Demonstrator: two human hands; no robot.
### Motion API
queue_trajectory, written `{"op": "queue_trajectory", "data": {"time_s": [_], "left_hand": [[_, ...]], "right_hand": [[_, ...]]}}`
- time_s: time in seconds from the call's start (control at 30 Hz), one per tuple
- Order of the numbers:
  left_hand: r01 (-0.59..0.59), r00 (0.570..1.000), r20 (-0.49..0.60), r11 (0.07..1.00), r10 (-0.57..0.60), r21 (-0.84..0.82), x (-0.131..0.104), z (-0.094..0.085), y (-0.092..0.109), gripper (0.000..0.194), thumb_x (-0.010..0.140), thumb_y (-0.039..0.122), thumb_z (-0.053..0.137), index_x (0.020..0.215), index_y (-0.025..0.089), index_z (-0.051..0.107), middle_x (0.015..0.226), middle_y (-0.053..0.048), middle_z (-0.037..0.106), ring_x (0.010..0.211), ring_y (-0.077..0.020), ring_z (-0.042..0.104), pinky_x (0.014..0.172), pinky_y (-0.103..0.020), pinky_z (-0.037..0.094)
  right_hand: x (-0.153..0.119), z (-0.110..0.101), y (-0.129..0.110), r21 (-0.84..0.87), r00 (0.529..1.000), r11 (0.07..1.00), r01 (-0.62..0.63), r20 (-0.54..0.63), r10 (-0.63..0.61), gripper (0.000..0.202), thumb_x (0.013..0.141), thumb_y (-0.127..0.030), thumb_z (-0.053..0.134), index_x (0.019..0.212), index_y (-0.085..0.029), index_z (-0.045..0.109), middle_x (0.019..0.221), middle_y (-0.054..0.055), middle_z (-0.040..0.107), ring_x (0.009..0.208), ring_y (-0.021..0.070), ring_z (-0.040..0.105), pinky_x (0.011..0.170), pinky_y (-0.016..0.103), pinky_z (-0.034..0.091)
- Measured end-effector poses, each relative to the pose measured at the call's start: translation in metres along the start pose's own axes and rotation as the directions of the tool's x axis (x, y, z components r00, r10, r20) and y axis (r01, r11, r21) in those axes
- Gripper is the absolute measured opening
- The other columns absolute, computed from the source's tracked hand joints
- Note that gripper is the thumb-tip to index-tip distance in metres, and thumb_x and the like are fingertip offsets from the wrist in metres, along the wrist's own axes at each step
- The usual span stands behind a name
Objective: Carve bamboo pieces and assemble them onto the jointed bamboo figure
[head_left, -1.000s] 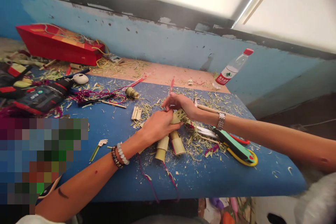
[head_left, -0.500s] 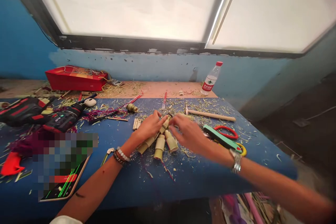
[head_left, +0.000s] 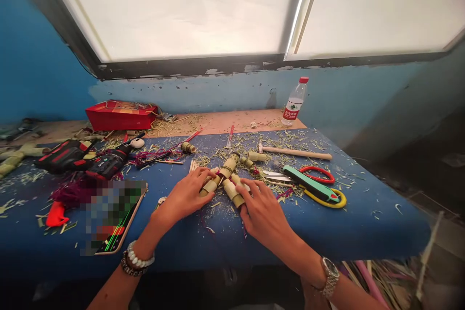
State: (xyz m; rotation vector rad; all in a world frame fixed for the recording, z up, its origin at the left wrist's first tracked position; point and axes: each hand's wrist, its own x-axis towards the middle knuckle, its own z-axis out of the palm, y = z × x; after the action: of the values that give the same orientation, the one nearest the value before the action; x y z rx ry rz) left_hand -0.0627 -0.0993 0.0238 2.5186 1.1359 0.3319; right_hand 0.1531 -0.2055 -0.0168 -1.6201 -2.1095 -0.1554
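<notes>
A jointed figure made of bamboo pieces [head_left: 228, 166] lies on the blue tabletop between my hands, its top piece pointing away from me. My left hand [head_left: 191, 191] has its fingers closed on a bamboo segment [head_left: 209, 187] at the figure's left side. On the right, my right hand [head_left: 263, 208] touches the lower bamboo segments [head_left: 233, 193], with its fingers bent around them. Short bamboo pieces [head_left: 256, 156] lie just beyond, at the upper right of the figure. Purple cord shows between some segments.
Scissors [head_left: 316, 174] and a green-handled tool [head_left: 311, 185] lie at the right, below a hammer [head_left: 296, 152]. A bottle [head_left: 293, 101] stands behind. Drills [head_left: 109, 160], a phone [head_left: 136, 208] and a red box [head_left: 121, 116] are at the left. Shavings cover much of the blue tabletop [head_left: 327, 232].
Both hands have moved from the figure's top down to its sides, uncovering the top piece. The lower segments have shifted and the view has turned slightly left.
</notes>
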Motion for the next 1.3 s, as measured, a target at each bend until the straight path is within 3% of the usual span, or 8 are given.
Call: {"op": "queue_trajectory", "data": {"time_s": [0.13,0.27,0.43,0.57,0.73,0.87,1.1,1.3], "left_hand": [[0.096,0.993,-0.073,0.993,-0.091,0.062,-0.009,0.01,0.007,0.038,0.085,0.025,0.058,0.123,0.025,0.056,0.127,-0.008,0.058,0.117,-0.0292,0.058,0.097,-0.044,0.05],[0.102,0.993,-0.077,0.989,-0.094,0.109,-0.017,0.009,0.014,0.042,0.082,0.024,0.06,0.124,0.025,0.056,0.124,-0.008,0.057,0.114,-0.0296,0.057,0.098,-0.046,0.05],[0.085,0.994,-0.07,0.993,-0.079,0.081,-0.016,0.013,0.012,0.043,0.082,0.026,0.063,0.124,0.028,0.056,0.131,-0.007,0.053,0.116,-0.0295,0.056,0.1,-0.048,0.049],[0.105,0.979,-0.176,0.994,-0.105,-0.009,-0.005,0.027,0.009,0.039,0.089,0.035,0.06,0.125,0.024,0.052,0.134,-0.01,0.053,0.125,-0.0299,0.052,0.107,-0.05,0.045],[0.128,0.971,-0.199,0.991,-0.134,-0.043,-0.003,0.029,0.009,0.032,0.088,0.029,0.06,0.118,0.022,0.053,0.12,-0.008,0.062,0.113,-0.0287,0.058,0.097,-0.048,0.049],[0.02,0.992,-0.127,0.998,-0.027,-0.052,-0.008,0.02,0.007,0.035,0.081,0.022,0.066,0.116,0.026,0.059,0.123,-0.005,0.062,0.117,-0.0269,0.057,0.102,-0.044,0.047],[0.027,0.985,-0.166,0.999,-0.035,-0.045,0.004,0.012,-0.001,0.025,0.088,0.03,0.062,0.113,0.026,0.064,0.124,-0.004,0.065,0.118,-0.026,0.058,0.103,-0.042,0.046],[0.272,0.937,-0.191,0.953,-0.294,-0.131,0.055,0.011,-0.002,0.041,0.099,0.049,0.044,0.109,0.015,0.065,0.108,-0.015,0.073,0.11,-0.0324,0.065,0.096,-0.045,0.049]], "right_hand": [[-0.001,-0.004,0.007,0.015,0.998,0.998,0.058,0.008,-0.058,0.063,0.075,0.0,0.05,0.136,-0.017,0.054,0.142,0.014,0.051,0.129,0.0347,0.043,0.108,0.054,0.043],[0.0,-0.003,-0.004,0.079,0.995,0.992,0.095,-0.033,-0.092,0.058,0.078,-0.007,0.052,0.135,-0.017,0.055,0.142,0.012,0.052,0.132,0.0347,0.041,0.115,0.058,0.035],[0.004,0.002,-0.016,0.093,0.995,0.996,0.01,-0.097,-0.001,0.045,0.079,-0.014,0.057,0.124,-0.015,0.058,0.134,0.013,0.058,0.125,0.0343,0.047,0.11,0.054,0.041],[0.008,0.014,-0.022,0.002,0.983,0.997,-0.082,-0.167,0.081,0.029,0.091,-0.026,0.062,0.117,-0.016,0.057,0.135,0.016,0.057,0.12,0.0352,0.052,0.1,0.053,0.048],[0.013,0.023,-0.021,-0.041,0.964,0.98,-0.194,-0.194,0.182,0.019,0.085,-0.013,0.06,0.101,-0.02,0.054,0.121,0.015,0.062,0.103,0.0326,0.058,0.083,0.047,0.055],[0.017,0.022,-0.008,-0.079,0.959,0.974,-0.212,-0.21,0.192,0.027,0.078,-0.007,0.06,0.102,-0.018,0.054,0.12,0.017,0.06,0.11,0.0339,0.055,0.092,0.048,0.054],[0.036,0.003,0.023,0.035,0.987,0.998,-0.054,-0.151,0.059,0.005,0.089,-0.019,0.056,0.093,-0.016,0.058,0.119,0.017,0.059,0.115,0.0335,0.053,0.098,0.048,0.049],[0.076,0.01,0.031,0.141,0.996,0.989,0.049,0.072,-0.059,0.025,0.095,-0.038,0.058,0.108,-0.016,0.063,0.1,0.011,0.069,0.096,0.0286,0.063,0.082,0.041,0.05]]}}
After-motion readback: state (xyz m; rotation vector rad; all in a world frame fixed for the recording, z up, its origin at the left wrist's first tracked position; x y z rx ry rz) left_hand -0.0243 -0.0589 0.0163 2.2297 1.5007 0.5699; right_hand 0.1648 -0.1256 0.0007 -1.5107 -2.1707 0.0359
